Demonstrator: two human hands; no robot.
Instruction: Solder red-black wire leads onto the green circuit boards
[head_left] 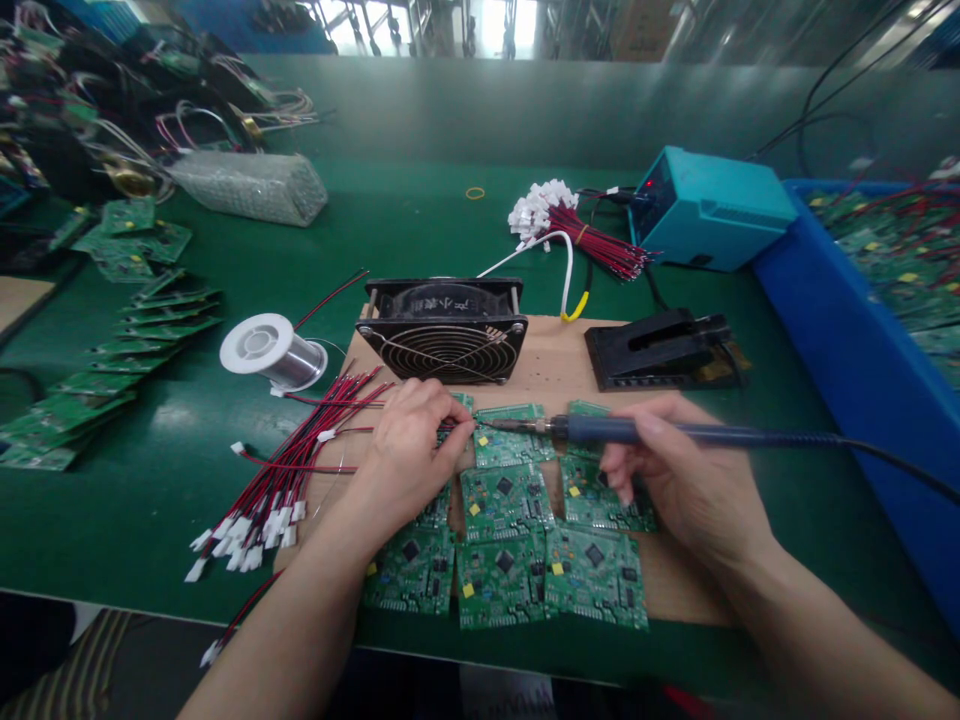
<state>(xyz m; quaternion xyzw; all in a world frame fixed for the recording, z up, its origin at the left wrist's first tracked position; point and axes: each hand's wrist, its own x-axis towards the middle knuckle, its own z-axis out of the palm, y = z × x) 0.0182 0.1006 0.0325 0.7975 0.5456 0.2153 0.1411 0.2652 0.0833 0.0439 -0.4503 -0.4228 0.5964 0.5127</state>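
My right hand is closed around a blue soldering iron, whose tip reaches left toward a green circuit board. My left hand is pinched shut at the board's left edge, right by the iron's tip, seemingly on a thin wire I cannot make out clearly. Several more green circuit boards lie side by side on a wooden board under both hands. A bundle of red and black wires with white plugs lies just left of my left hand.
A black fan stands behind the boards, a solder spool to its left. A black iron stand and a teal soldering station sit at the right. A blue bin holds boards at far right; stacked boards lie left.
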